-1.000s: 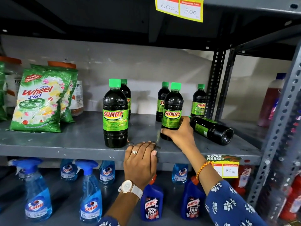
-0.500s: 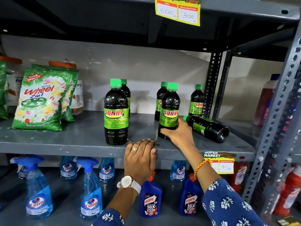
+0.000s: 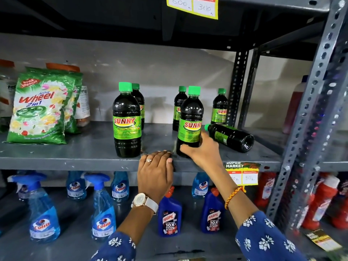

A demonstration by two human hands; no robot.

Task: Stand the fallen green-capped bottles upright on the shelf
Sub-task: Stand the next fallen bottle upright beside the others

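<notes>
Several dark Sunny bottles with green caps stand on the grey shelf [image 3: 75, 157]. My right hand [image 3: 202, 154] is wrapped around the lower part of one upright bottle [image 3: 191, 119] near the shelf's front. Just right of it one bottle [image 3: 230, 136] lies on its side, cap pointing left and base toward the right post. Another upright bottle [image 3: 127, 121] stands front centre, with others behind it and at the back right. My left hand [image 3: 155, 173] rests over the shelf's front edge, fingers curled, holding no bottle.
Green Wheel detergent packs [image 3: 39, 108] and jars stand at the shelf's left. Perforated grey posts [image 3: 308, 110] rise on the right. Blue Colin spray bottles [image 3: 102, 210], blue Harpic bottles [image 3: 169, 217] and red bottles sit on the lower shelf. Yellow price tags hang from shelf edges.
The view has drifted slightly. My right hand stays on the upright bottle and the fallen bottle still lies on its side. My left hand has not moved.
</notes>
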